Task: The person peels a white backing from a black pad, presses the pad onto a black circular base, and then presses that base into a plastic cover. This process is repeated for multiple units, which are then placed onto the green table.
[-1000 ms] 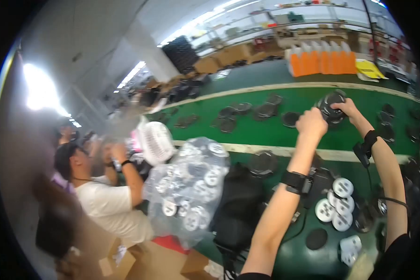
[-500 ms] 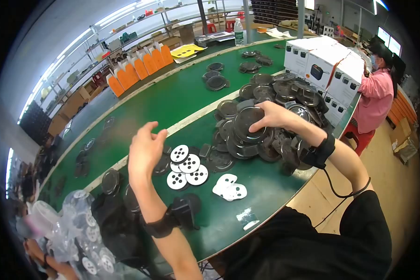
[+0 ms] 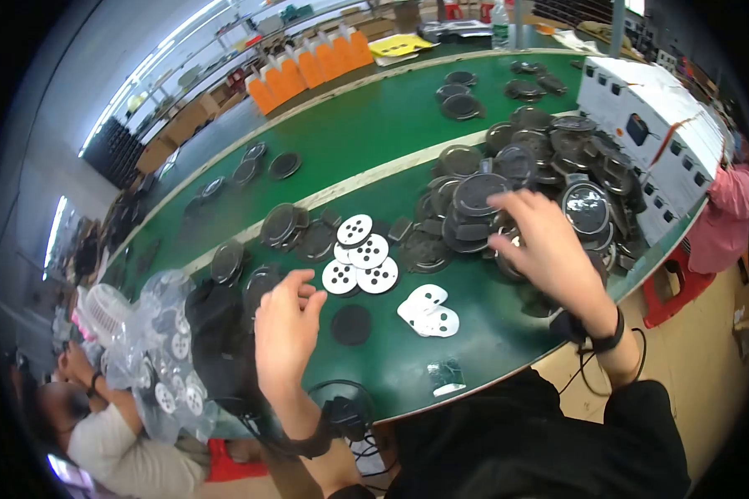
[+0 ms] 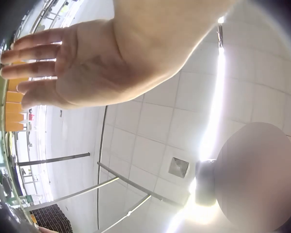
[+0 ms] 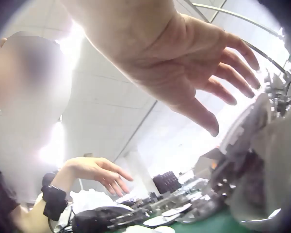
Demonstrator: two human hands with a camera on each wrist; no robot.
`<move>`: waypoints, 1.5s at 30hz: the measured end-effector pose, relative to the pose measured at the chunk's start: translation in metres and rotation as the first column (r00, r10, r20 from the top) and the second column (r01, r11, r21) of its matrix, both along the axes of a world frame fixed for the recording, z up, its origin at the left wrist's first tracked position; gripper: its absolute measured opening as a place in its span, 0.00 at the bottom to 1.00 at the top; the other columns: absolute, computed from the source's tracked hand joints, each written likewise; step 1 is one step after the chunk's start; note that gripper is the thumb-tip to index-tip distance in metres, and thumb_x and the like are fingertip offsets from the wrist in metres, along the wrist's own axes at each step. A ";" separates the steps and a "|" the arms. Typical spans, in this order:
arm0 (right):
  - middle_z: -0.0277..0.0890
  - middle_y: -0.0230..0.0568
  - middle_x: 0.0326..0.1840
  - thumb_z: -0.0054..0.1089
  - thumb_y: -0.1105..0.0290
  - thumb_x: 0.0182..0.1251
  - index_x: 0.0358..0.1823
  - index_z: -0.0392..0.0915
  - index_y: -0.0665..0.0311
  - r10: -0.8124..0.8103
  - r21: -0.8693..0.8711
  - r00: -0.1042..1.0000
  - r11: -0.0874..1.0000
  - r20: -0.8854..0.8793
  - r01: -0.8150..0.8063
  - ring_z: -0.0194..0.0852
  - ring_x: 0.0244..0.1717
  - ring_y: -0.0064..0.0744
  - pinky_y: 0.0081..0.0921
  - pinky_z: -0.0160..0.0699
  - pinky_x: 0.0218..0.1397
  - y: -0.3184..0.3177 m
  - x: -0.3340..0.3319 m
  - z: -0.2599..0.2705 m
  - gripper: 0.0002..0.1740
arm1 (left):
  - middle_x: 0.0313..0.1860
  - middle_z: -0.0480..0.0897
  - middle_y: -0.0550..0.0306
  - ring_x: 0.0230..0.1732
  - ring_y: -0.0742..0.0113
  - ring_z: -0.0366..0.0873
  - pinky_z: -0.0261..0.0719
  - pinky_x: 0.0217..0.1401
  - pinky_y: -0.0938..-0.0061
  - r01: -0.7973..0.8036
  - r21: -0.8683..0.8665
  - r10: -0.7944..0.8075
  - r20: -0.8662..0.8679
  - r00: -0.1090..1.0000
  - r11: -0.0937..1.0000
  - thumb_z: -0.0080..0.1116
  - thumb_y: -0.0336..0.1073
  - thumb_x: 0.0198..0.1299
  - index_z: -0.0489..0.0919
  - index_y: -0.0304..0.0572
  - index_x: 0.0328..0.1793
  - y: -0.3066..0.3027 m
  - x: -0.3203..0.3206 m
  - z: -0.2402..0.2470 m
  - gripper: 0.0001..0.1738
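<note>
Green table (image 3: 495,353) — glossy dark round parts (image 3: 479,195) heaped — right hand (image 3: 551,248), left hand (image 3: 288,334) loosely spread, both empty

black top (image 3: 516,437), black wristbands (image 3: 611,329), dark cable (image 3: 644,351)

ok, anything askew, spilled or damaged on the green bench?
The heap of dark, round, plastic-looking parts beside the white rectangular cardboard boxes looks askew: pieces overlap at mixed tilts. No spill shows; damage inside can't be judged.

Left hand (image 4: 89,65) open with fingers apart, orange boxes (image 4: 13,109) behind the fingertips, tiled ceiling (image 4: 153,114) beyond the palm, bright light strip (image 4: 214,104) beside the wrist
</note>
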State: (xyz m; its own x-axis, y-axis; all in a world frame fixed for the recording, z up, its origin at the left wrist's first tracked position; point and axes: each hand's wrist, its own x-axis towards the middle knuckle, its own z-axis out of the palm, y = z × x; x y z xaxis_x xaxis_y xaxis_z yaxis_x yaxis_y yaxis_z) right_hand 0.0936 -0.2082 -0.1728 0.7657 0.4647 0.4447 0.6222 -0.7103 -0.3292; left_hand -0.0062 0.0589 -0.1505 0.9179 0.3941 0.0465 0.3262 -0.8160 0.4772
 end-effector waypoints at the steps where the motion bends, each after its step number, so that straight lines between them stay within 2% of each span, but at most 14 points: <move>1: 0.70 0.44 0.37 0.61 0.70 0.48 0.43 0.69 0.65 0.100 0.069 0.994 0.992 0.054 -0.104 0.68 0.40 0.44 0.36 0.67 0.44 0.007 -0.012 -0.004 0.20 | 0.38 0.80 0.47 0.40 0.55 0.77 0.73 0.43 0.66 -0.005 0.020 0.005 0.011 1.000 1.000 0.57 0.34 0.50 0.75 0.37 0.48 0.006 -0.004 -0.014 0.18; 10: 0.76 0.50 0.32 0.58 0.69 0.54 0.37 0.74 0.74 0.482 0.114 0.730 0.862 -0.485 -0.494 0.75 0.34 0.47 0.34 0.72 0.37 0.078 -0.034 -0.038 0.14 | 0.42 0.74 0.41 0.44 0.48 0.74 0.73 0.44 0.62 0.015 0.276 0.031 -0.160 0.987 0.961 0.70 0.34 0.36 0.70 0.32 0.47 -0.008 -0.006 -0.068 0.30; 13: 0.76 0.48 0.31 0.56 0.70 0.55 0.38 0.74 0.72 0.505 0.210 0.578 0.840 -0.641 -0.501 0.75 0.31 0.46 0.34 0.72 0.35 0.078 -0.035 -0.026 0.13 | 0.43 0.74 0.41 0.44 0.47 0.73 0.72 0.45 0.60 0.022 0.011 -0.020 -0.206 0.978 1.000 0.70 0.32 0.36 0.69 0.31 0.47 -0.004 -0.004 -0.076 0.30; 15: 0.73 0.48 0.32 0.57 0.70 0.54 0.40 0.71 0.71 0.530 0.317 0.737 0.846 -0.420 -0.428 0.73 0.30 0.49 0.38 0.70 0.33 0.080 -0.039 -0.035 0.14 | 0.40 0.75 0.46 0.38 0.55 0.77 0.74 0.38 0.65 0.181 -0.026 -0.182 -0.116 0.976 0.983 0.67 0.30 0.41 0.71 0.31 0.42 -0.001 -0.003 -0.080 0.21; 18: 0.70 0.45 0.31 0.57 0.71 0.54 0.40 0.68 0.69 0.517 0.417 0.770 0.835 -0.374 -0.359 0.71 0.27 0.48 0.38 0.70 0.29 0.074 -0.037 -0.029 0.14 | 0.36 0.74 0.53 0.31 0.68 0.76 0.74 0.29 0.76 0.155 -0.748 -0.237 -0.003 0.971 0.646 0.63 0.28 0.46 0.72 0.31 0.40 -0.012 -0.010 -0.063 0.16; 20: 0.68 0.41 0.27 0.59 0.72 0.52 0.36 0.69 0.66 0.523 0.409 0.778 0.831 -0.347 -0.376 0.70 0.22 0.43 0.33 0.69 0.24 0.066 -0.038 -0.012 0.11 | 0.36 0.73 0.57 0.29 0.74 0.74 0.73 0.26 0.82 0.332 -0.699 -0.348 0.126 0.929 0.634 0.61 0.24 0.47 0.72 0.29 0.42 -0.019 -0.021 -0.046 0.15; 24: 0.62 0.32 0.19 0.64 0.72 0.43 0.23 0.69 0.62 0.371 0.276 0.925 0.884 0.076 -0.377 0.65 0.14 0.30 0.24 0.65 0.15 0.059 -0.062 0.004 0.10 | 0.49 0.74 0.47 0.45 0.63 0.77 0.77 0.45 0.75 0.102 -0.639 0.251 0.438 0.863 0.763 0.53 0.17 0.48 0.65 0.31 0.58 -0.063 -0.026 -0.024 0.27; 27: 0.64 0.34 0.20 0.60 0.68 0.50 0.27 0.68 0.64 0.491 0.349 0.870 0.823 -0.044 -0.448 0.67 0.17 0.34 0.26 0.68 0.18 0.058 -0.071 0.006 0.10 | 0.60 0.63 0.30 0.55 0.48 0.70 0.72 0.54 0.64 0.498 -0.707 -0.104 0.522 0.847 0.502 0.42 0.30 0.62 0.52 0.30 0.67 -0.071 -0.036 -0.031 0.28; 32: 0.66 0.43 0.21 0.48 0.68 0.61 0.33 0.66 0.65 0.749 0.710 0.598 0.584 -0.284 -0.394 0.69 0.20 0.45 0.33 0.69 0.21 0.047 -0.067 -0.007 0.07 | 0.63 0.58 0.31 0.59 0.50 0.65 0.64 0.60 0.64 0.471 -0.867 -0.054 0.468 0.882 0.165 0.42 0.34 0.63 0.47 0.23 0.67 -0.093 -0.028 -0.022 0.31; 35: 0.66 0.44 0.19 0.48 0.71 0.61 0.32 0.65 0.65 0.661 0.728 0.683 0.627 -0.311 -0.276 0.69 0.18 0.45 0.34 0.69 0.21 0.038 -0.068 0.005 0.05 | 0.67 0.47 0.27 0.65 0.44 0.55 0.57 0.64 0.60 0.460 -0.879 -0.220 0.428 0.877 0.123 0.37 0.46 0.66 0.35 0.22 0.68 -0.096 -0.023 -0.016 0.39; 36: 0.66 0.44 0.18 0.48 0.72 0.61 0.32 0.65 0.65 0.643 0.730 0.684 0.642 -0.344 -0.236 0.69 0.18 0.45 0.34 0.69 0.21 0.035 -0.070 0.006 0.05 | 0.63 0.55 0.26 0.61 0.42 0.63 0.68 0.58 0.56 0.561 -0.828 0.001 0.561 0.828 -0.007 0.42 0.41 0.64 0.49 0.32 0.69 -0.110 -0.015 -0.030 0.32; 38: 0.67 0.41 0.18 0.50 0.73 0.60 0.32 0.68 0.65 0.630 0.738 0.716 0.630 -0.301 -0.244 0.68 0.16 0.41 0.31 0.67 0.18 0.033 -0.070 0.009 0.03 | 0.67 0.50 0.30 0.66 0.46 0.55 0.62 0.63 0.54 0.561 -0.825 -0.176 0.545 0.820 0.060 0.35 0.52 0.65 0.46 0.33 0.69 -0.108 -0.016 -0.029 0.36; 41: 0.68 0.37 0.17 0.53 0.74 0.58 0.29 0.72 0.65 0.607 0.733 0.759 0.625 -0.238 -0.270 0.66 0.13 0.34 0.24 0.64 0.16 0.029 -0.068 0.013 0.03 | 0.68 0.50 0.38 0.67 0.50 0.55 0.60 0.65 0.55 0.093 -0.988 0.105 0.080 0.991 -0.121 0.25 0.57 0.65 0.47 0.34 0.69 -0.113 -0.014 -0.021 0.37; 45: 0.67 0.37 0.17 0.53 0.73 0.59 0.28 0.71 0.65 0.629 0.716 0.725 0.640 -0.281 -0.277 0.65 0.14 0.35 0.25 0.65 0.15 0.025 -0.067 0.018 0.04 | 0.68 0.49 0.37 0.67 0.48 0.53 0.57 0.66 0.56 0.272 -0.962 0.006 0.272 0.962 -0.006 0.24 0.55 0.64 0.44 0.30 0.69 -0.115 -0.016 -0.021 0.37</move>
